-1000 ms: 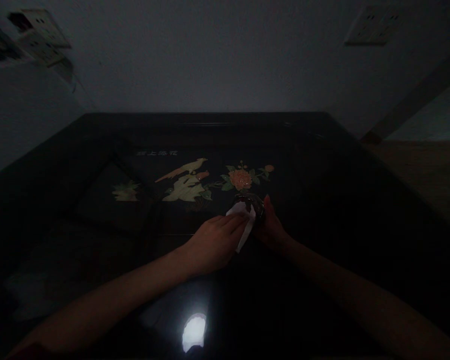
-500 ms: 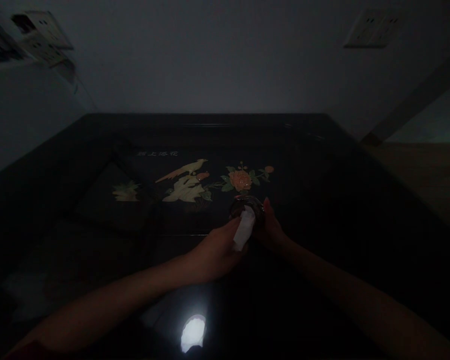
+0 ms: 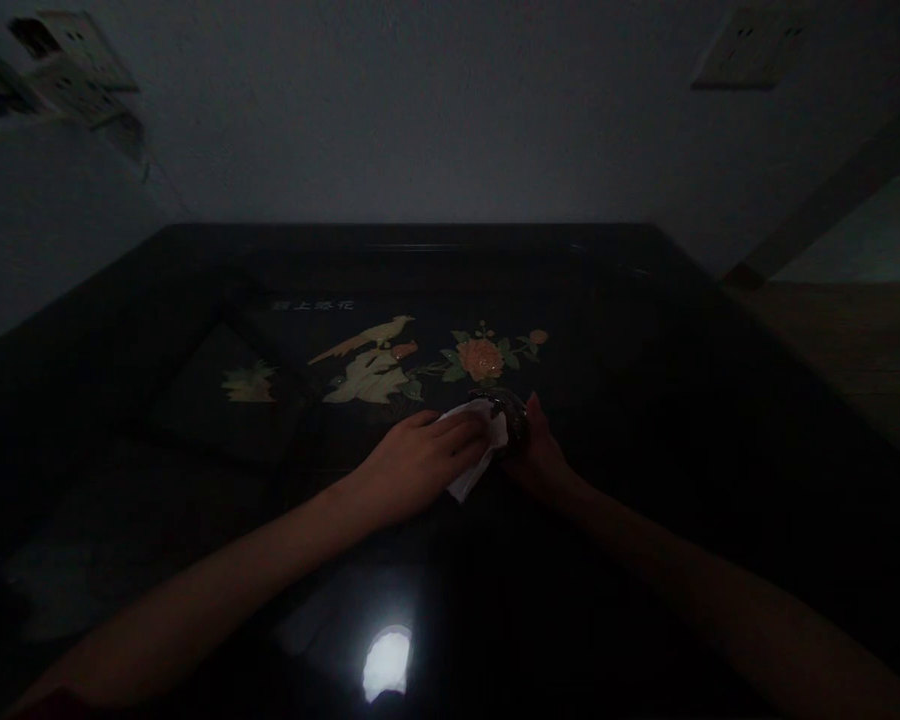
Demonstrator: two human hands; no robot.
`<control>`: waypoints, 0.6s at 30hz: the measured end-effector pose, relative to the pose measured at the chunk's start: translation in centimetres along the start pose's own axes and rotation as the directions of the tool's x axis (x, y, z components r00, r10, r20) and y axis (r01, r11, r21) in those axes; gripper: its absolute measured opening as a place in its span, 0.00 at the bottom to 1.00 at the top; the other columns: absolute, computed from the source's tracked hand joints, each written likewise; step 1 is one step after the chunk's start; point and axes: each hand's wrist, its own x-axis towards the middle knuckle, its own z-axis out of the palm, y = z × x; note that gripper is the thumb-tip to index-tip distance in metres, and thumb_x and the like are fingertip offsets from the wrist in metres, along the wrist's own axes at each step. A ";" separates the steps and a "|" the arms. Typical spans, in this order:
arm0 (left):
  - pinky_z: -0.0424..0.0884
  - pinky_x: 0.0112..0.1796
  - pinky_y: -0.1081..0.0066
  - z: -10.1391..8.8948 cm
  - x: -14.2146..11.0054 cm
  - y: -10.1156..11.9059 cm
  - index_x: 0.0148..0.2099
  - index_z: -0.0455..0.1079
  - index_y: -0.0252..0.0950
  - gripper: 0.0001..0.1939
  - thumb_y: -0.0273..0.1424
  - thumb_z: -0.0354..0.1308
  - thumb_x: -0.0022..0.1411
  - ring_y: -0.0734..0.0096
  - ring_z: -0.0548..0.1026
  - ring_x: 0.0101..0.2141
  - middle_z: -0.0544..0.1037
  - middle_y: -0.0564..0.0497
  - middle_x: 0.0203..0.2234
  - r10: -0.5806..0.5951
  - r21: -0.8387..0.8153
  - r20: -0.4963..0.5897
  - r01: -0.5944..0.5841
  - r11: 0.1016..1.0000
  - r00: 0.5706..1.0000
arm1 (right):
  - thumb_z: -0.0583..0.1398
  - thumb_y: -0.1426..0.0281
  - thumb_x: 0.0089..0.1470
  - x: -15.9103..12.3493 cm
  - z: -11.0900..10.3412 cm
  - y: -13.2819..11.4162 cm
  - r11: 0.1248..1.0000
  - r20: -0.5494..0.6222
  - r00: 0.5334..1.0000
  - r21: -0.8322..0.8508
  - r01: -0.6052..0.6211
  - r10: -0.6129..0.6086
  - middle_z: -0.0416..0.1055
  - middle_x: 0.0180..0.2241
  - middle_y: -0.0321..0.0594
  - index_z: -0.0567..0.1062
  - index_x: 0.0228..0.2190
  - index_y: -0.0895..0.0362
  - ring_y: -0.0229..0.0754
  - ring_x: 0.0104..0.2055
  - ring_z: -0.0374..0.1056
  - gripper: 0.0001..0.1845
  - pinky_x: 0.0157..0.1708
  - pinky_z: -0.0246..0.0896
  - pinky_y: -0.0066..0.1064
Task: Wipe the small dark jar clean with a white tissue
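My left hand (image 3: 416, 460) is closed on a white tissue (image 3: 466, 484), with its fingers laid over the top of the paper. The tissue is pressed against the left side of a round, shiny, see-through vessel (image 3: 513, 416) that looks like a glass bowl or cup; darkness hides its exact kind. From the right, my right hand (image 3: 546, 462) grips this vessel, thumb up along its side and the other fingers hidden in shadow. Both hands are over the dark glossy table (image 3: 600, 580), near its inlaid flower.
The tabletop carries an inlaid bird (image 3: 379, 335), a peony (image 3: 481, 358) and some characters. A bright lamp reflection (image 3: 388, 664) shows near the front. Behind the table stands a pale wall (image 3: 420, 120) with sockets at left (image 3: 86, 50) and right (image 3: 754, 45).
My left hand has turned palm down and moved slightly up, with its fingers now over the tissue, which is spread wider on the vessel's left side. My right hand keeps its hold.
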 end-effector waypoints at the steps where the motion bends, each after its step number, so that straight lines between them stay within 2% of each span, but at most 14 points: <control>1: 0.69 0.43 0.64 0.0 0.0 0.2 0.54 0.63 0.33 0.16 0.24 0.48 0.64 0.61 0.69 0.53 0.69 0.42 0.54 0.000 -0.003 0.008 0.000 1.000 1.000 | 0.51 0.40 0.48 0.0 0.0 0.0 1.000 -0.011 1.000 0.003 0.010 -0.010 0.76 0.38 0.39 0.75 0.41 0.52 0.47 0.46 0.69 0.33 0.46 0.62 0.39; 6: 0.71 0.41 0.64 -0.1 0.0 1.8 0.55 0.61 0.28 0.19 0.22 0.46 0.62 0.60 0.73 0.47 0.69 0.38 0.53 -0.049 -0.080 0.060 0.054 0.995 0.997 | 0.53 0.40 0.46 -0.1 0.1 0.3 1.000 -0.038 0.999 0.007 0.027 -0.027 0.76 0.37 0.39 0.75 0.39 0.52 0.48 0.46 0.69 0.32 0.46 0.63 0.40; 10: 0.73 0.44 0.63 0.0 0.1 2.9 0.59 0.56 0.27 0.25 0.19 0.47 0.57 0.59 0.73 0.47 0.66 0.36 0.55 -0.155 -0.289 0.098 0.177 0.941 0.983 | 0.55 0.38 0.42 -0.3 0.4 0.3 1.000 -0.028 1.000 0.007 -0.009 0.009 0.77 0.33 0.41 0.76 0.35 0.53 0.50 0.46 0.70 0.34 0.46 0.64 0.42; 14: 0.71 0.48 0.65 -0.3 0.1 3.4 0.56 0.59 0.31 0.25 0.18 0.48 0.55 0.62 0.72 0.49 0.68 0.40 0.53 -0.285 -0.603 0.106 0.290 0.743 0.952 | 0.56 0.39 0.41 -0.5 0.9 -0.2 1.000 -0.007 1.000 -0.015 0.015 -0.015 0.77 0.34 0.41 0.76 0.37 0.53 0.50 0.48 0.69 0.34 0.48 0.63 0.42; 18: 0.70 0.48 0.67 -0.3 0.0 3.9 0.57 0.60 0.34 0.23 0.20 0.45 0.59 0.67 0.72 0.47 0.71 0.44 0.50 -0.368 -0.847 0.076 0.255 0.467 0.927 | 0.57 0.38 0.39 -0.8 1.2 -0.7 0.999 0.020 1.000 -0.034 0.003 -0.003 0.77 0.36 0.41 0.75 0.37 0.53 0.51 0.50 0.68 0.35 0.50 0.61 0.42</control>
